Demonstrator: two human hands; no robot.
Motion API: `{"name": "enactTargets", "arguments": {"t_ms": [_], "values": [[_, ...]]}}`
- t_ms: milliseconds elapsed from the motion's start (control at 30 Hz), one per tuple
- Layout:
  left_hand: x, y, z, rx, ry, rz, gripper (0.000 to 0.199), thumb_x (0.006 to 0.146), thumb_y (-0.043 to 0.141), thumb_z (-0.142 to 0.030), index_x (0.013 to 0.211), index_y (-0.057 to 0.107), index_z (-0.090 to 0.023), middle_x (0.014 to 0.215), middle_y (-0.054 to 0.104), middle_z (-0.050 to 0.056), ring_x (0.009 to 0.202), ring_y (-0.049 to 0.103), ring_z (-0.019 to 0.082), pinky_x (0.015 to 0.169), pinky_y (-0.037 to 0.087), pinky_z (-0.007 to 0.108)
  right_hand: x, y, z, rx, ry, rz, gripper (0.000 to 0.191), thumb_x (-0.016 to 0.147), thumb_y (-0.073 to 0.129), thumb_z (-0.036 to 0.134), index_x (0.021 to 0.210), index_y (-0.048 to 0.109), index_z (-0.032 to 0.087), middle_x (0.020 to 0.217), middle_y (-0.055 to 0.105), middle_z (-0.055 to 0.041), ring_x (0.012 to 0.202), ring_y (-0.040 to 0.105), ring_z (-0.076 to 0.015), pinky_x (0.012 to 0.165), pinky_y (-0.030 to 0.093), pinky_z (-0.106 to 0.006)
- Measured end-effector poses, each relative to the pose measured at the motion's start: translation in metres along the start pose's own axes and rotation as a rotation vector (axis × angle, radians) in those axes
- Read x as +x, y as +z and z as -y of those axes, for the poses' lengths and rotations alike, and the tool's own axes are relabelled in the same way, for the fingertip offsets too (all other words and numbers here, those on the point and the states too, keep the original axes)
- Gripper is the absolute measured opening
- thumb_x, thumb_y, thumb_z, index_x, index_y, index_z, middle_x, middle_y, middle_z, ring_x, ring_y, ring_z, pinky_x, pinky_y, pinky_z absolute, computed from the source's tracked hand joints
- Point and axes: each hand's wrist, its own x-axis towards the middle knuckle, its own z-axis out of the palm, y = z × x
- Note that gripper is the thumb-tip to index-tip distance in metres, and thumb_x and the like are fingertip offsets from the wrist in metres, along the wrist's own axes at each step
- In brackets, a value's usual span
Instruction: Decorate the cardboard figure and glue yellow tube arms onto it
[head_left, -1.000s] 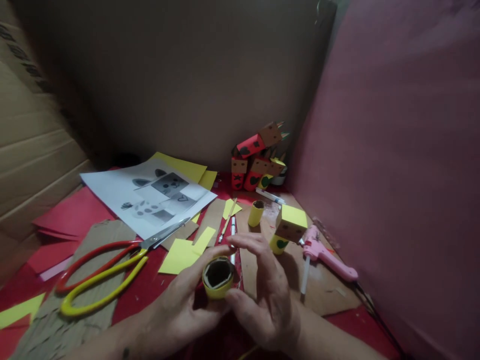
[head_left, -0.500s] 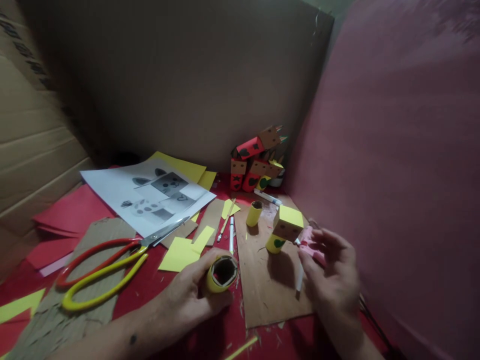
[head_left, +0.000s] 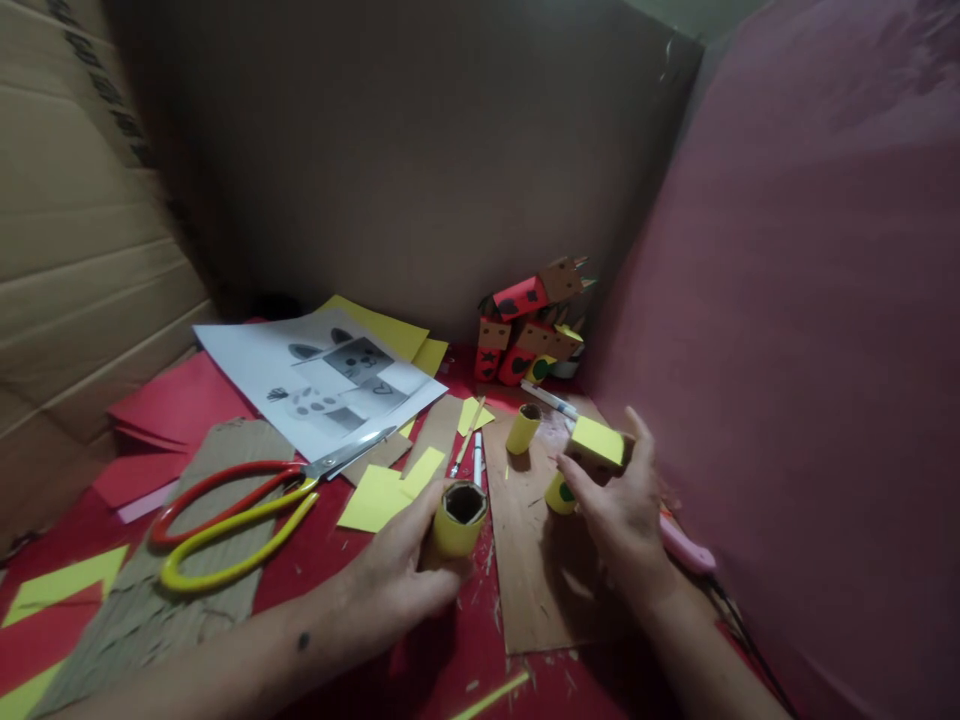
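My left hand is wrapped round a short cardboard tube covered in yellow paper, its open end facing up. On the brown cardboard sheet stands a small cardboard animal figure, with a box head, yellow top and yellow body bearing a green heart. My right hand closes round its head, thumb across the front and a finger at the far right side; part of the head is hidden. Another yellow tube stands upright just left of the figure. A pink glue gun lies right of my right hand.
Red-and-yellow-handled scissors lie at left on corrugated cardboard. Behind them are a printed animal picture and red paper. Finished figures are stacked at the back. A pencil, white pens and yellow scraps lie mid-table; a pink wall stands at right.
My right hand has let go of the pink glue gun, now lying at right, and has moved to the figure's head. My left hand still holds the yellow tube, now tilted more upright.
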Motion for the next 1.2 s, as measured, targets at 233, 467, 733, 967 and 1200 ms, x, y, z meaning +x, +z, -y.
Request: {"name": "enactTargets", "arguments": {"t_ms": [233,467,733,967,1200], "values": [[0.001,0.000,0.001,-0.106,-0.064,0.017,0.024,0.082,0.067,-0.025,0.099,0.050,-0.021,0.088,0.052,-0.001,0.073,0.050,0.013,0.060,0.042,0.024,-0.007,-0.003,0.002,0.166,0.167,-0.025,0.082,0.077,0.077,0.037,0.148,0.039,0.023,0.115,0.063,-0.0120,0.101,0.068,-0.0288,0.089,0.056,-0.048],[0.003,0.002,-0.016,-0.240,-0.103,-0.029,0.041,0.069,0.080,-0.029,0.100,0.055,-0.019,0.096,0.064,0.004,0.084,0.060,0.018,0.073,0.049,0.029,-0.001,-0.009,0.012,0.234,0.162,-0.028,0.071,0.074,0.081,0.039,0.138,0.052,0.029,0.120,0.059,-0.0083,0.106,0.065,-0.0272,0.094,0.054,-0.050],[0.003,-0.001,-0.018,-0.231,-0.143,-0.033,0.040,0.069,0.080,-0.027,0.102,0.059,-0.018,0.097,0.069,0.004,0.083,0.064,0.018,0.073,0.050,0.030,0.016,-0.010,0.023,-0.218,-0.165,0.021,0.043,0.078,0.075,0.050,0.112,0.071,0.024,0.121,0.055,-0.0137,0.117,0.054,-0.0384,0.098,0.044,-0.065],[0.002,-0.002,-0.016,-0.201,-0.145,-0.017,0.044,0.073,0.078,-0.033,0.109,0.059,-0.019,0.091,0.071,0.003,0.079,0.066,0.020,0.065,0.050,0.030,0.019,-0.006,0.020,-0.047,-0.276,0.026,0.017,0.083,0.075,0.039,0.090,0.071,0.024,0.113,0.060,-0.0086,0.103,0.064,-0.0271,0.088,0.057,-0.050],[0.001,-0.001,-0.018,-0.172,-0.136,-0.035,0.040,0.074,0.077,-0.033,0.106,0.058,-0.018,0.089,0.070,0.003,0.071,0.064,0.018,0.056,0.046,0.027,0.025,-0.020,0.008,0.066,-0.372,0.157,0.044,0.083,0.075,0.024,0.126,0.064,0.028,0.125,0.065,-0.0078,0.118,0.062,-0.0284,0.103,0.050,-0.053]]}}
